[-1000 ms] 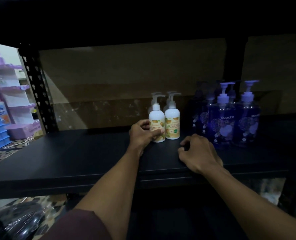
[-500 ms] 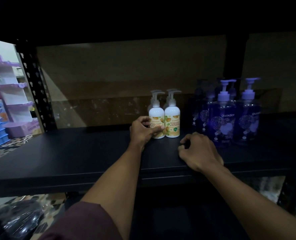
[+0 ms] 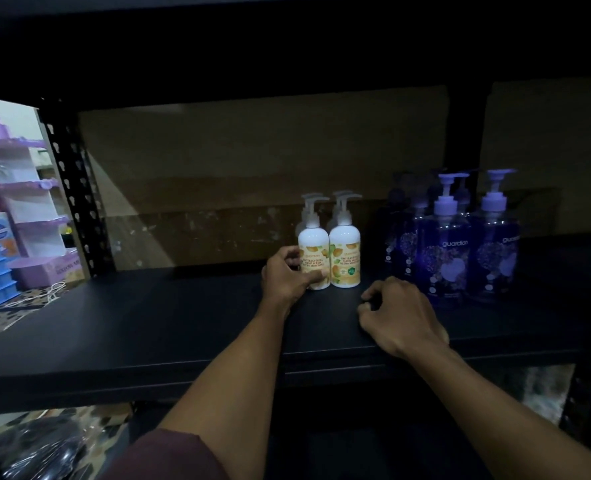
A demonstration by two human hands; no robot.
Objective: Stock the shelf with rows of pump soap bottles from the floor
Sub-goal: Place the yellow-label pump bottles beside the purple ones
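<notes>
i see my left hand (image 3: pixel 289 271) pinching the lower front of a white plastic pump bottle with an orange label (image 3: pixel 313 251). the bottle stands upright on the black metal shelf (image 3: pixel 148 323), touching its matching twin (image 3: pixel 345 254). my right hand (image 3: pixel 401 317) rests loosely curled on the shelf, holding nothing (the light is dim). a hard nudge could topple both bottles.

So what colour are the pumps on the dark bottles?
Light purple pumps, seen in head view.

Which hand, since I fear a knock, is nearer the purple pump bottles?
Right. The right hand rests on the shelf just before the purple bottles; the left hand grips a white bottle farther left.
</notes>
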